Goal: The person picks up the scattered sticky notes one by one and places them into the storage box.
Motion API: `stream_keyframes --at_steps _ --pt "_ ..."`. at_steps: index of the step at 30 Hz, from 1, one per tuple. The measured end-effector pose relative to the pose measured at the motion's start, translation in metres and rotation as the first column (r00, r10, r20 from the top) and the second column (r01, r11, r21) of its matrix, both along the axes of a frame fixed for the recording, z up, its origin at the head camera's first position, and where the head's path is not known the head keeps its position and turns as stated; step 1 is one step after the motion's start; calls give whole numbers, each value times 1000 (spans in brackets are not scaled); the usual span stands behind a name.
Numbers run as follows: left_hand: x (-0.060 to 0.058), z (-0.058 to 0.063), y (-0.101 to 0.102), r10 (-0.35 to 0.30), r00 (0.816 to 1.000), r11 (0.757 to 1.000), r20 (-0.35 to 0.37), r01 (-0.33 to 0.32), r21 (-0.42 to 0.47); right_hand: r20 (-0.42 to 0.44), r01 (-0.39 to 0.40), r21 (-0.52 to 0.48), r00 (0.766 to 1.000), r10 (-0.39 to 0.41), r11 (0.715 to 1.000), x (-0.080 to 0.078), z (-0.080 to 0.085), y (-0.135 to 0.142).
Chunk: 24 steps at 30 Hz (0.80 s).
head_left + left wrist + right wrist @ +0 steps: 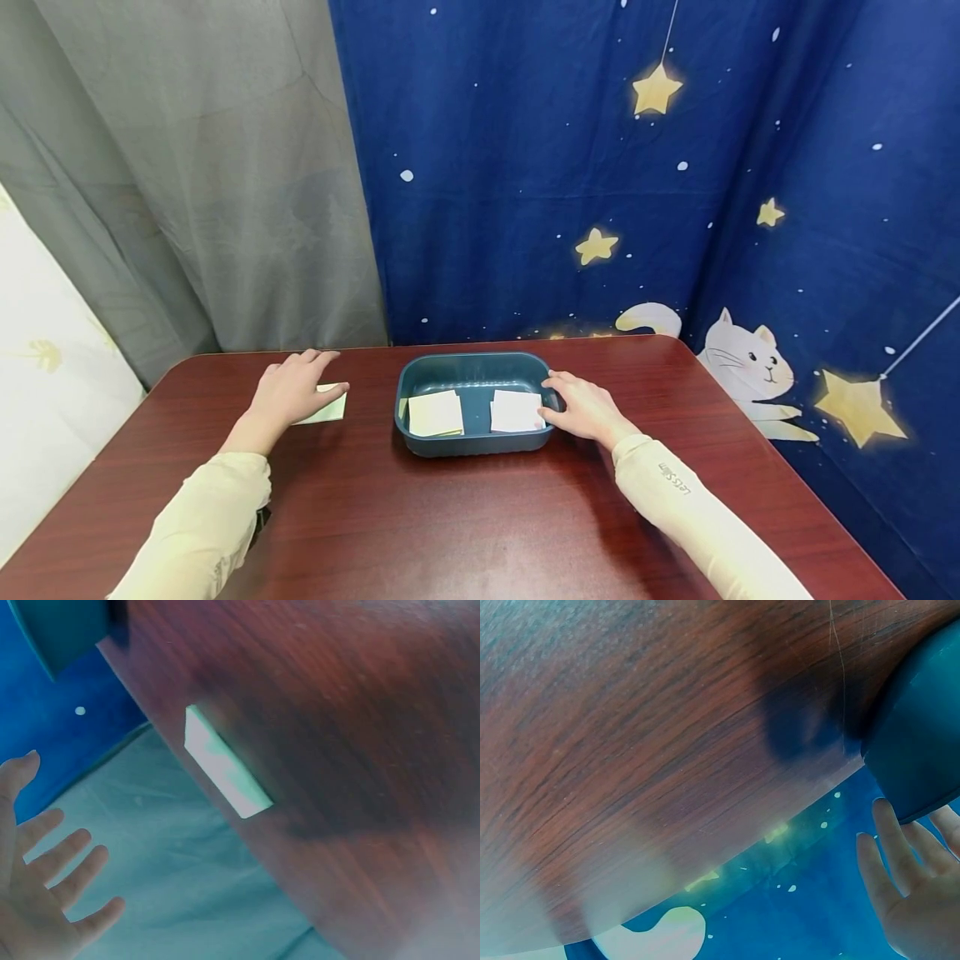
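My left hand [292, 390] hovers over the left side of the table with fingers and thumb spread, holding nothing. Partly hidden beneath it in the head view is a pale green pad of paper [332, 407]; the left wrist view shows this green pad [225, 769] lying flat, apart from the fingers. A dark teal rectangular bin [476, 443] stands in the middle. Inside lie a pale yellow paper stack [435, 414] on the left and a white paper stack [516, 412] on the right. My right hand [587, 406] rests at the bin's right rim, fingers loosely extended over its edge.
The reddish-brown wooden table [480, 525] ends just behind the bin. Past its far edge hang a grey curtain [247, 208] and a blue curtain [525, 167] with stars and a white cat.
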<state>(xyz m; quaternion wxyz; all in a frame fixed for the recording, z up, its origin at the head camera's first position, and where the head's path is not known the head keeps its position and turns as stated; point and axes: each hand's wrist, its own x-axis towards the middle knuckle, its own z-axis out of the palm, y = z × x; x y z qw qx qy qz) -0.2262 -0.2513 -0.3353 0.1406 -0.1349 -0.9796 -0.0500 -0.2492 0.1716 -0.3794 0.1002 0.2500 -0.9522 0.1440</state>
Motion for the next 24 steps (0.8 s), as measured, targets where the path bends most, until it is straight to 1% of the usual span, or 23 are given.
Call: stream_keyframes --at_steps 11,18,24 --pt "-5 -17 -16 50 995 999 84 -50 -4 -12 -9 -2 1000 9 1000 1 0 0" --pt "-10 -28 -21 73 991 997 112 -74 9 0 -6 -2 1000 6 1000 1 1 0" --pt "-14 -37 -23 78 989 996 128 -81 22 -11 -9 -3 1000 9 1000 1 0 0"
